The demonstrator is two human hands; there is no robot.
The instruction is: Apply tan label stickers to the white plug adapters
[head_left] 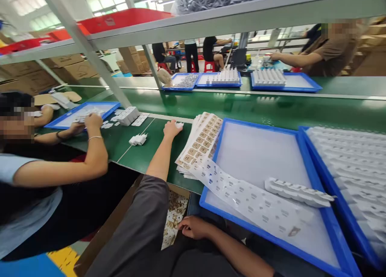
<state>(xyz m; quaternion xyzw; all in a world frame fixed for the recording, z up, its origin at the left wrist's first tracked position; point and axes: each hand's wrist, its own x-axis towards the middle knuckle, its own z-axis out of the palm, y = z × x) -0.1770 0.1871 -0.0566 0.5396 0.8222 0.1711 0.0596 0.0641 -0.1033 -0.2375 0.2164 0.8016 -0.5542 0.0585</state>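
Note:
My left hand (pixel 171 128) reaches out over the green belt (pixel 241 106), its fingers closed on a small white part (pixel 180 125). Just right of it lies a fanned stack of label sheets (pixel 201 142). My right hand (pixel 194 227) rests low on my lap with the fingers curled in, and nothing shows in it. A peeled backing sheet (pixel 250 198) hangs over the edge of a blue tray (pixel 212 206), which holds a row of white parts (pixel 297 190).
A second blue tray (pixel 304 138) on the right is full of white parts. A cardboard box of scraps (pixel 175 214) sits below the belt. Left of me, a co-worker's hands (pixel 87 122) work at a blue tray (pixel 110 105); loose white parts (pixel 138 139) lie nearby. More trays and people are across the belt.

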